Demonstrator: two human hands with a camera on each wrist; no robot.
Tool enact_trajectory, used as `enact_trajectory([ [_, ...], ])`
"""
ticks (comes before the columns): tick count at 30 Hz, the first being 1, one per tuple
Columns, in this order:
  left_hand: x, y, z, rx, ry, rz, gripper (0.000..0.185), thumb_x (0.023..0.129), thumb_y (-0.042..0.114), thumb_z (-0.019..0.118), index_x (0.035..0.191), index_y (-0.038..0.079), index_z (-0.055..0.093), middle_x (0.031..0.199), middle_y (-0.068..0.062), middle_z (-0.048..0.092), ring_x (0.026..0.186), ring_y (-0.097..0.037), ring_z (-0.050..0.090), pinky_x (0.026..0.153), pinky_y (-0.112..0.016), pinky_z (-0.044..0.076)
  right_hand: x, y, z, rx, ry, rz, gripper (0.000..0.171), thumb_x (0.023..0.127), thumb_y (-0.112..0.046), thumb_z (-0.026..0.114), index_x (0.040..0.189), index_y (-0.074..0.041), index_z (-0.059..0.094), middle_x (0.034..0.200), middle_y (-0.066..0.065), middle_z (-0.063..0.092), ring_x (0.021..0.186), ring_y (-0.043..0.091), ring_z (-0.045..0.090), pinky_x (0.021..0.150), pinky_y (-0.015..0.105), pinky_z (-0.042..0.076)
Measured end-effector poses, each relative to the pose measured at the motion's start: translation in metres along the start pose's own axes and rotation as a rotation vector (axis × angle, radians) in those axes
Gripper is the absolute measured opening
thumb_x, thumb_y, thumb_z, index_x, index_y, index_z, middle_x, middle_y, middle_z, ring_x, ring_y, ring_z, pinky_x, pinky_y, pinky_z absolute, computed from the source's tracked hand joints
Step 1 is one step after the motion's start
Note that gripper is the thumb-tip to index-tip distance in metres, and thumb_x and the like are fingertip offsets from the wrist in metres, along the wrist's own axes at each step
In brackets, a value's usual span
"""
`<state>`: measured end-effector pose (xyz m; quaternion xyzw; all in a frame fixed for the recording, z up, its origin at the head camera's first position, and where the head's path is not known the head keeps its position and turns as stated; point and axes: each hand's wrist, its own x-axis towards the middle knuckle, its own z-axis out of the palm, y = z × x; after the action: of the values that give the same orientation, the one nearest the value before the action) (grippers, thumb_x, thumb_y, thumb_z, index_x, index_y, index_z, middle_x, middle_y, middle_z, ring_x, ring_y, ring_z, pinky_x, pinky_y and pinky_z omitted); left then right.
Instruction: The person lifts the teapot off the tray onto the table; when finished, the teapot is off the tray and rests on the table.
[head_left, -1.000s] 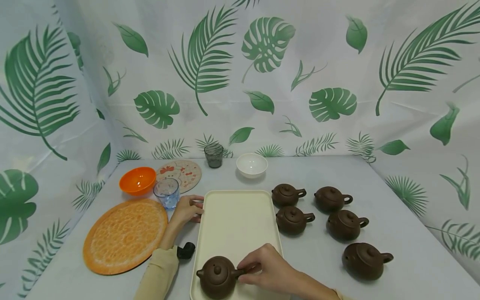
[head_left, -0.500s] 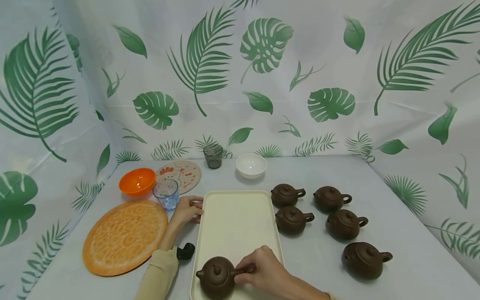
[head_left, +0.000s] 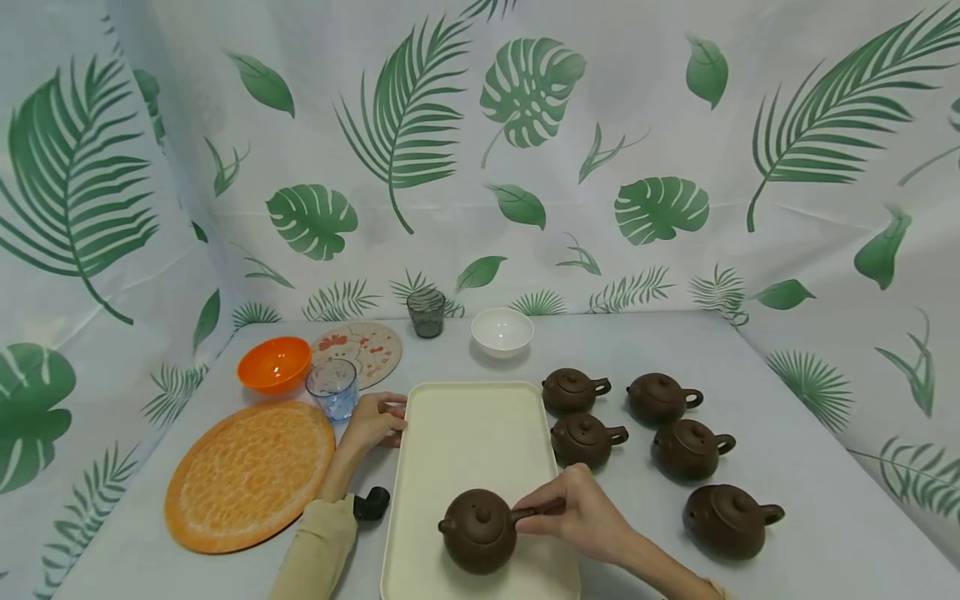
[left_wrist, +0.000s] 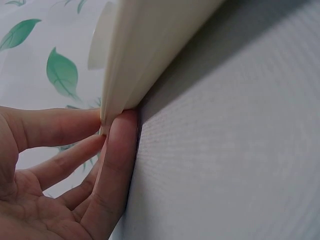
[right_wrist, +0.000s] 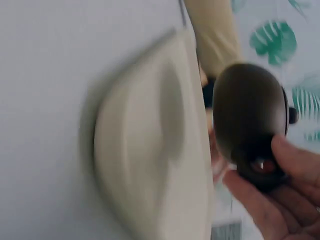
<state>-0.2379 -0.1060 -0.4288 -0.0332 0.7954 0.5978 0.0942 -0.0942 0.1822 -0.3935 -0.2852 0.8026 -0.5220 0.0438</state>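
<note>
A brown clay teapot (head_left: 477,530) hangs just over the near end of a cream rectangular tray (head_left: 465,425), its spout pointing left. My right hand (head_left: 542,513) pinches its handle from the right. The right wrist view shows the teapot (right_wrist: 249,110) from below, with my fingers (right_wrist: 272,200) curled round the handle and the tray (right_wrist: 150,150) blurred beneath. My left hand (head_left: 386,417) holds the tray's left rim near its far corner. In the left wrist view the tray's rim (left_wrist: 135,65) sits between my thumb and forefinger (left_wrist: 117,150).
Several more brown teapots (head_left: 585,439) stand right of the tray. On the left lie an orange plate (head_left: 251,471), an orange bowl (head_left: 274,362), a blue glass (head_left: 332,387) and a patterned mat (head_left: 363,346). Behind are a dark glass (head_left: 426,312) and a white bowl (head_left: 502,331).
My right hand has carried the teapot to the right and a little farther up the tray, off its near left corner. The left hand has stayed on the rim.
</note>
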Motion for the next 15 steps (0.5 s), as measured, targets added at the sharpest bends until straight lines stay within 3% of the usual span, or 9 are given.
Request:
enact_trajectory([
  [4, -0.001, 0.0, 0.001, -0.014, -0.004, 0.0, 0.044, 0.076, -0.012, 0.062, 0.12, -0.006, 0.061, 0.088, -0.014, 0.06, 0.06, -0.016, 0.061, 0.05, -0.029, 0.057, -0.016, 0.009, -0.035, -0.008, -0.014, -0.002, 0.019, 0.08, -0.012, 0.075, 0.091, 0.004, 0.075, 0.087, 0.009, 0.074, 0.078, 0.01, 0.07, 0.061, 0.029, 0.06],
  [9, -0.001, -0.001, 0.002, -0.019, -0.005, 0.0, 0.044, 0.077, -0.012, 0.062, 0.12, -0.006, 0.061, 0.086, -0.014, 0.06, 0.057, -0.015, 0.06, 0.049, -0.028, 0.056, -0.04, 0.019, -0.074, -0.096, 0.0, 0.027, 0.018, 0.08, -0.012, 0.076, 0.092, 0.001, 0.076, 0.086, 0.005, 0.074, 0.077, 0.007, 0.069, 0.058, 0.026, 0.058],
  [15, -0.001, 0.0, 0.001, -0.015, 0.007, 0.001, 0.043, 0.077, -0.012, 0.062, 0.119, -0.006, 0.061, 0.086, -0.013, 0.06, 0.053, -0.013, 0.058, 0.047, -0.026, 0.055, -0.057, 0.028, -0.102, -0.196, 0.02, 0.113, 0.018, 0.079, -0.012, 0.076, 0.093, 0.001, 0.076, 0.087, 0.004, 0.074, 0.081, 0.01, 0.07, 0.064, 0.022, 0.058],
])
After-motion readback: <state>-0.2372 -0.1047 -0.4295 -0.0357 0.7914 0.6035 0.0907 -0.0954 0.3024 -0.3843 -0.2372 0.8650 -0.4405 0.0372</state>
